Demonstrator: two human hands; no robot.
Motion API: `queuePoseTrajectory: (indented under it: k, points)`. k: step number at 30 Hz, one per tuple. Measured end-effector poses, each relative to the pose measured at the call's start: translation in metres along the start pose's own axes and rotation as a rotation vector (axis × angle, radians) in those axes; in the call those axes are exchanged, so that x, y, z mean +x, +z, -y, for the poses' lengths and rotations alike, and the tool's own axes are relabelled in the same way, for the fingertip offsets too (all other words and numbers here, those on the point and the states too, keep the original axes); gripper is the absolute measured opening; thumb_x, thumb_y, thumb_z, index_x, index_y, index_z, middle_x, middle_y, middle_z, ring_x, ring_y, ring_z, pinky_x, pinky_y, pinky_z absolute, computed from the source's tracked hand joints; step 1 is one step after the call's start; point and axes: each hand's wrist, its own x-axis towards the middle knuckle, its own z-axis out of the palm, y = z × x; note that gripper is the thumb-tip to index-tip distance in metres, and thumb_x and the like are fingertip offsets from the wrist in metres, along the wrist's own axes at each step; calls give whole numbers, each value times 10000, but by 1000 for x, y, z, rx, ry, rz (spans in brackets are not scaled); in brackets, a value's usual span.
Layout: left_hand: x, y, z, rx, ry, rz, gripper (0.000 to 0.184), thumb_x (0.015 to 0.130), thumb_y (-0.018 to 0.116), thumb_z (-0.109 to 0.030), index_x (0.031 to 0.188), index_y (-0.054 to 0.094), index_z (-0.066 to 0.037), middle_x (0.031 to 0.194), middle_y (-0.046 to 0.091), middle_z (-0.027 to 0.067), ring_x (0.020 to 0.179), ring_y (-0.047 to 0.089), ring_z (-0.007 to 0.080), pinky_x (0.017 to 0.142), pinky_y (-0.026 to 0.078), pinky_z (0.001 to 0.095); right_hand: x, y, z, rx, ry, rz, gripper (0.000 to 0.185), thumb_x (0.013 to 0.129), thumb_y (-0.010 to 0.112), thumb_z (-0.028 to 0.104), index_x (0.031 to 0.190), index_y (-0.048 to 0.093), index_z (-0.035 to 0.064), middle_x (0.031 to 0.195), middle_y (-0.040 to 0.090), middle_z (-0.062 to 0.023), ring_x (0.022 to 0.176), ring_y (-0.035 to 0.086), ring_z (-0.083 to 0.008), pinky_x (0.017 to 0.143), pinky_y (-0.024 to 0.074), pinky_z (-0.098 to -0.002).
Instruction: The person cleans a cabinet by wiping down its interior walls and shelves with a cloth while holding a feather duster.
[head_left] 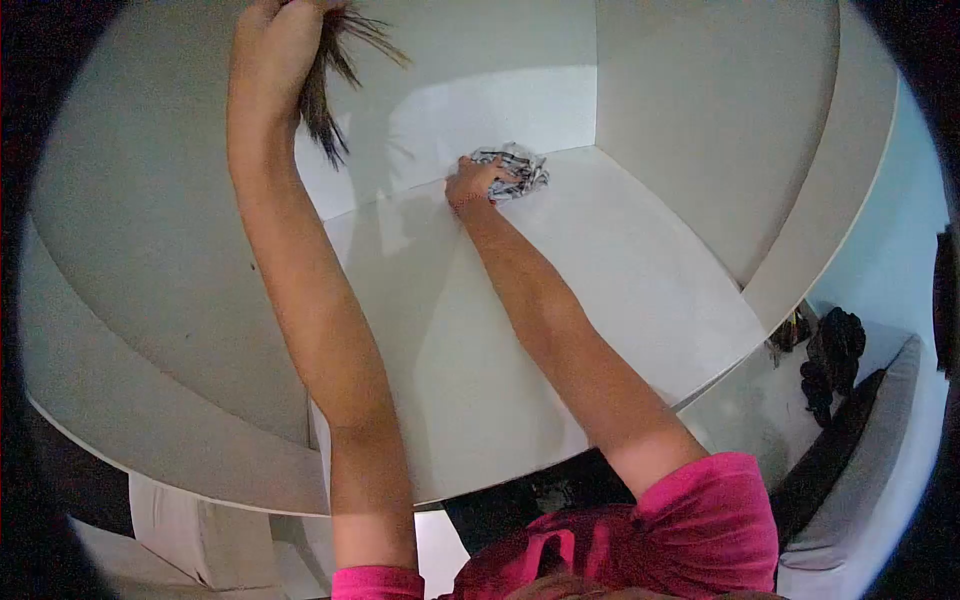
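Note:
My left hand is raised at the top left, closed around a feather duster. The duster's dark brown, stringy plumes hang beside the wrist, while its handle and part of my fingers are out of view. Farther back, my right hand presses a crumpled white cloth with black markings against the white shelf board. The cloth lies near the back panel, bunched up under my fingers.
A pale side panel and a left panel enclose the shelf, with a curved front edge. Below right are a grey cushion and a dark bundle. A white box-like piece stands at lower left.

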Motion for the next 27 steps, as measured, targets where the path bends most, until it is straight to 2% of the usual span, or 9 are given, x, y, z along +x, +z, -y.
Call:
queuePoseTrajectory:
  k: [3,5,6,12,14,19,21,24,27]
  points:
    - [3,18,6,-30,91,24,398,758,650,-232,1046,628,42,918,650,100,839,569,184,808,422,270,31,9,8,-23,252,-29,605,903,340,534,1363,393,143,1372,438,-102,1279,356,-403,840,356,-736]
    - [2,35,8,75,104,-16,396,750,649,-245,1044,638,19,895,655,91,810,574,188,784,435,281,-5,-22,4,163,-84,127,628,865,393,576,1273,510,113,1335,481,-108,1209,448,-400,832,439,-639]
    - [-36,46,-43,-13,-16,-105,205,742,567,-119,849,580,56,687,524,67,618,455,164,592,375,296,0,-20,9,161,-82,129,628,865,393,576,1273,510,113,1335,481,-108,1209,448,-400,832,439,-639]
    - [-35,43,-42,-15,-80,64,230,744,566,-115,881,587,68,696,535,77,630,469,167,613,380,288,67,54,43,158,-360,-138,687,834,406,625,1277,505,110,1217,576,-66,1164,500,-367,797,477,-595]
    - [-38,43,-50,-22,-116,10,232,748,567,-115,887,589,69,696,536,77,629,469,168,611,379,287,41,14,15,217,18,94,741,824,391,651,1330,445,112,1185,583,-61,1204,460,-368,843,455,-600]
    - [-37,46,-46,-27,-120,0,246,757,566,-114,910,592,77,695,537,76,630,475,176,610,384,290,44,20,-74,74,67,35,983,723,436,752,1436,226,108,1381,408,-99,1304,299,-415,975,256,-683]
    - [-48,67,-39,62,49,-379,254,758,567,-112,924,595,77,691,535,78,633,480,178,611,386,293,43,26,-111,178,176,-19,1137,640,455,822,1453,129,98,1409,345,-171,1303,298,-424,990,201,-689]
    - [-30,33,-25,-32,-24,67,265,759,567,-111,938,596,82,689,538,84,636,484,182,613,391,301,56,36,-151,284,293,-182,1193,574,499,848,1424,193,69,1369,362,-241,1292,328,-409,1011,262,-599]
    - [-29,42,-29,16,-129,-4,262,757,568,-111,936,596,79,690,542,87,626,475,180,601,386,304,68,31,-193,743,213,-192,1179,567,534,838,1361,290,2,1327,423,-232,1257,385,-384,1040,290,-492]
